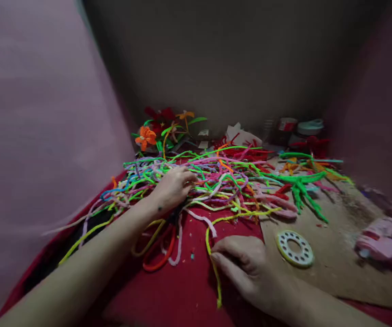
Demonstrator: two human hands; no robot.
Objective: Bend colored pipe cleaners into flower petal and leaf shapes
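Observation:
A big tangled heap of pipe cleaners (216,179) in many colours covers the red cloth (182,295). My left hand (173,187) reaches into the heap's left side, its fingers curled in among the strands; what it grips is hidden. My right hand (242,265) rests low on the cloth, fingers closed on a yellow pipe cleaner (213,254) that runs from the heap down toward me. An orange pipe cleaner loop (158,261) lies between my arms.
A white ring with holes (294,248) lies on a brown board (339,254) at the right. A pink glue gun (384,243) sits at the far right. Pipe-cleaner flowers (146,136), a paper packet and jars (310,128) stand at the back wall.

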